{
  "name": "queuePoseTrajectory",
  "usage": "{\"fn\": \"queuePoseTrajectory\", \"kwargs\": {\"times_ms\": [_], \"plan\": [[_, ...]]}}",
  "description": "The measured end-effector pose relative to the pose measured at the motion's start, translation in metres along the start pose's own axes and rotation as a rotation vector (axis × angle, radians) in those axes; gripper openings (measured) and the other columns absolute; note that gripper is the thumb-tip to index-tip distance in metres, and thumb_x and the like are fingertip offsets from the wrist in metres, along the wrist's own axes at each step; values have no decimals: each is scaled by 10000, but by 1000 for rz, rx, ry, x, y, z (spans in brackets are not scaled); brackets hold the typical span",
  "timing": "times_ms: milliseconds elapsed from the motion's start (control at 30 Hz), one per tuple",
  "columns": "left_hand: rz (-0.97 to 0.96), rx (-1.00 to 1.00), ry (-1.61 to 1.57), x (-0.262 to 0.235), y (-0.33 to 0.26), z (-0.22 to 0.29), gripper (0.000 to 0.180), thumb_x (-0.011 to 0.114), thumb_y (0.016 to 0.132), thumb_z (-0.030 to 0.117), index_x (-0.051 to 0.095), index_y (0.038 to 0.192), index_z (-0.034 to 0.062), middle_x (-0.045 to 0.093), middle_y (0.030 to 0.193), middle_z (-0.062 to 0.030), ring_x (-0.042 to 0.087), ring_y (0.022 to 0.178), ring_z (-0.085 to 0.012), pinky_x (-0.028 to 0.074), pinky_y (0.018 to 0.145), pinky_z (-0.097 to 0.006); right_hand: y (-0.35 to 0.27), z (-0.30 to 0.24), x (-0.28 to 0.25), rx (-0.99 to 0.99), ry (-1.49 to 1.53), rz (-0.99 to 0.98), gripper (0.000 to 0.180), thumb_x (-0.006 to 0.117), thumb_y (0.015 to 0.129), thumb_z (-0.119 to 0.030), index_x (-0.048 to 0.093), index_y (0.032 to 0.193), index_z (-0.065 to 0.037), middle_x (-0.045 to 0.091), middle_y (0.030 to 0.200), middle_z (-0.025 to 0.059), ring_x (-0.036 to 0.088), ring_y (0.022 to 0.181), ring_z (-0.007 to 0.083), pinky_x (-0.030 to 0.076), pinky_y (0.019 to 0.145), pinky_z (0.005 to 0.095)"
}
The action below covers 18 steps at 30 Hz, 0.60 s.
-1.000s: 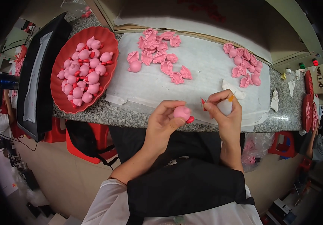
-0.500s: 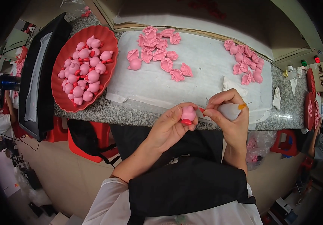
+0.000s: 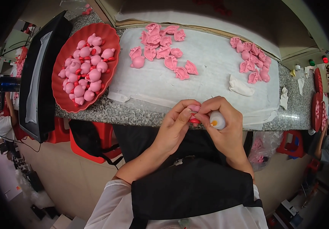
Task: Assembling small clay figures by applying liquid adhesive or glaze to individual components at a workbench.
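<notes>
My left hand [image 3: 174, 124] is closed around a small round pink figure [image 3: 195, 108] with a red foot piece [image 3: 194, 120] at its lower side. The fingertips of my right hand [image 3: 227, 124] meet the figure from the right and partly cover it. Tucked in that same hand is a small whitish squeeze bottle [image 3: 218, 121] with a yellow tip. Whether the right fingertips still pinch a separate red piece is hidden. Both hands are just over the table's front edge.
A red scalloped bowl [image 3: 113, 37] of pink and red figures stands at the left, beside a black tray [image 3: 29, 103]. Pink shell-like parts [image 3: 163, 51] lie on white paper [image 3: 210, 53], with another pile [image 3: 254, 57] farther right. A crumpled white cloth [image 3: 240, 86] lies between.
My right hand has moved left, bringing its fingertips from beside the figure onto it. The bottle has swung round, its yellow tip now toward me. The white cloth is more fully uncovered.
</notes>
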<state>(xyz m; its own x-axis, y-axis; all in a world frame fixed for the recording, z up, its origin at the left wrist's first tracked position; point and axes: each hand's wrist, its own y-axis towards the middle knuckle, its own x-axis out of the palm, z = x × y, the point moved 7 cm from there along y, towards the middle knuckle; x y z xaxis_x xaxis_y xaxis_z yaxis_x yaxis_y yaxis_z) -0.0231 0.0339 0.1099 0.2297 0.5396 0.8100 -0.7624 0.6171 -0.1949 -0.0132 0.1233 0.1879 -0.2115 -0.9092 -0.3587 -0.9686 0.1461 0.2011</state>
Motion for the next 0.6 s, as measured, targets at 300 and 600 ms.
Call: {"fn": "queuePoseTrajectory", "kwargs": {"times_ms": [300, 600], "plan": [[-40, 6, 33, -4, 2, 0, 273, 424, 848, 213, 444, 1019, 2, 492, 929, -45, 452, 798, -92, 353, 713, -218, 0, 3, 0, -38, -35, -50, 171, 599, 640, 80, 472, 715, -7, 522, 689, 45, 490, 637, 89, 389, 573, 195], [-46, 12, 76, -2, 2, 1, 259, 428, 847, 211, 453, 1006, 8, 486, 902, -30, 445, 803, -80, 355, 718, -212, 4, -4, -7, -110, -173, -72, 163, 595, 627, 82, 473, 697, 0, 522, 672, 56, 501, 607, 104, 392, 555, 202]]}}
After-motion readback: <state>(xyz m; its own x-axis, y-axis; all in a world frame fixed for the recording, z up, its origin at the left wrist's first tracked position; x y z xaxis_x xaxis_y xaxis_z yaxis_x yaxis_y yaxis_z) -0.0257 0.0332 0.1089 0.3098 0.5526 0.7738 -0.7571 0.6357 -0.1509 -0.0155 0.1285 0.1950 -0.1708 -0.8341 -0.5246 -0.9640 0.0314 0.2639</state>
